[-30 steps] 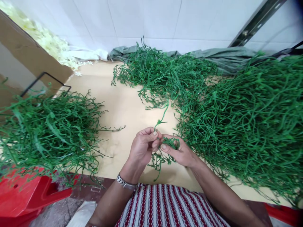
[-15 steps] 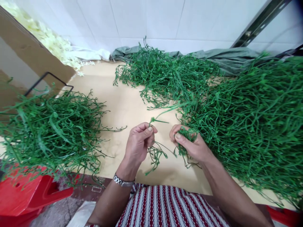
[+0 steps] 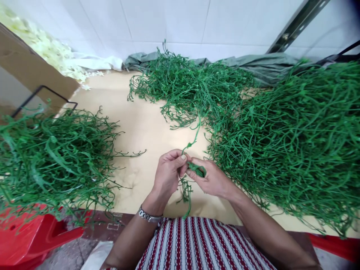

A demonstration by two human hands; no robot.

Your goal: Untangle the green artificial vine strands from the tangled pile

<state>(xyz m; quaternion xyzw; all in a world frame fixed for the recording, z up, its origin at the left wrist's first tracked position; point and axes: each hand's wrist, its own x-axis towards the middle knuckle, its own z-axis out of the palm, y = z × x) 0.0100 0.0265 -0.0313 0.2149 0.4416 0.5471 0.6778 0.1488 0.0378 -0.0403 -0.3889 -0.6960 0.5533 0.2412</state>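
Now left hand [image 3: 170, 170] pinches one green stem [image 3: 189, 144], right hand [image 3: 212, 178] clasps one bunch [image 3: 197, 170]; three heaps [image 3: 287, 150].

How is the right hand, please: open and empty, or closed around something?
Closed: the right hand curls around green branching stems, part of which show within its grasp.

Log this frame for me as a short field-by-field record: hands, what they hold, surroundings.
left hand: pinches a green stem
right hand: holds a green clump, close beside the left hand
left wrist: metal-banded wristwatch
work surface: cream-coloured
greenery: left heap, far heap, right heap
far left: cardboard, pale yellow petal-like pieces
lower left: red plastic item
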